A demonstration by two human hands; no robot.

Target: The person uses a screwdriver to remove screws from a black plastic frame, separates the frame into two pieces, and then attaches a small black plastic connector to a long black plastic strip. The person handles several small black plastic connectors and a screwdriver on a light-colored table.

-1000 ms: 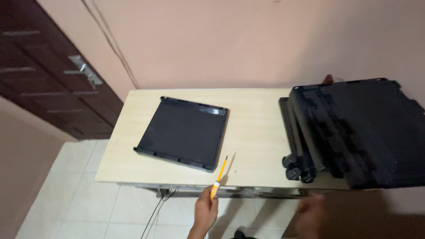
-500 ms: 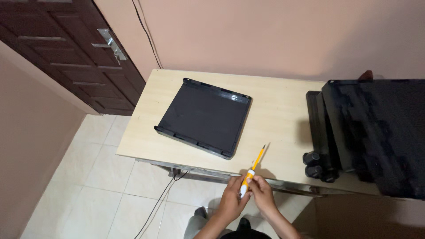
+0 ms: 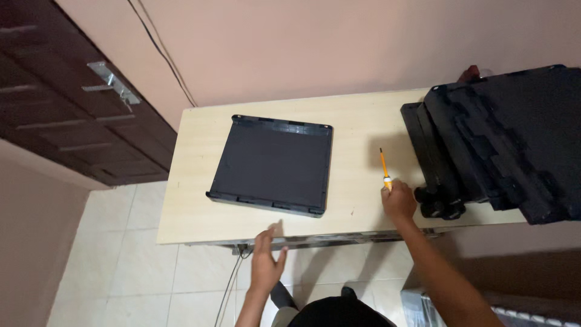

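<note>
A flat black tray-like panel (image 3: 272,163) lies on the pale wooden table (image 3: 357,121). My right hand (image 3: 398,201) grips a yellow screwdriver (image 3: 384,165) by its handle; its shaft points away from me over the tabletop, right of the panel. My left hand (image 3: 268,257) hovers with fingers spread at the table's near edge, below the panel, holding nothing.
A stack of black moulded panels (image 3: 502,145) with small round feet fills the table's right end. A dark wooden door with a metal latch (image 3: 112,82) stands at the left. A cable (image 3: 163,54) runs down the wall. Pale floor tiles (image 3: 121,266) lie below.
My right hand took the screwdriver alone and moved it right, over the table by the stack. My left hand let go and dropped back to the table's edge. The view shifted.
</note>
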